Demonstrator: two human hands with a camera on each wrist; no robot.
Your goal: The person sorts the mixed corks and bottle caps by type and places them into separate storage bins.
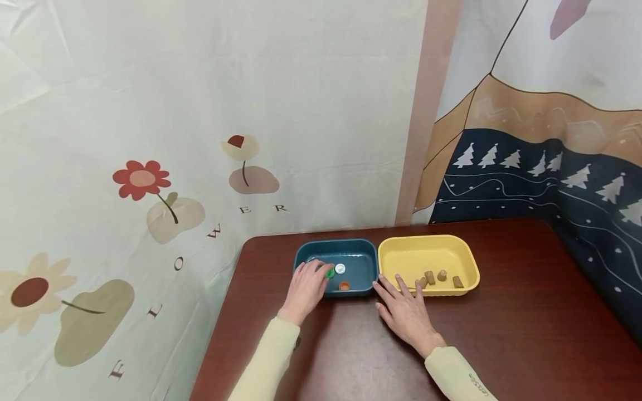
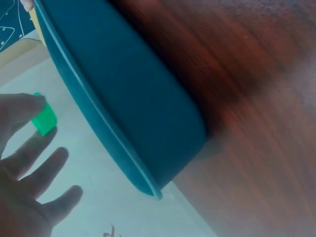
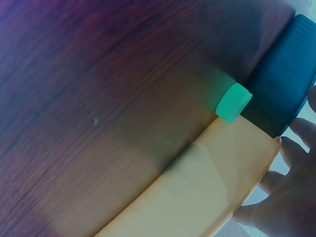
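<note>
My left hand (image 1: 305, 287) is over the near left part of the blue tray (image 1: 361, 257), pinching a green bottle cap (image 2: 45, 119) between thumb and finger while the other fingers spread apart. Inside that tray lie a white bottle cap (image 1: 340, 269) and an orange bottle cap (image 1: 344, 285). With fingers spread, my right hand (image 1: 405, 313) rests at the near rim of the yellow tray (image 1: 453, 242), close to where both trays meet. Another green cap (image 3: 234, 102) shows in front of the trays in the right wrist view; the head view does not show it.
Several small brown cork-like pieces (image 1: 442, 275) lie along the near side of the yellow tray. Both trays stand side by side near the back edge of the dark red wooden table (image 1: 351, 351). Printed curtains (image 1: 326, 111) hang behind and beside it.
</note>
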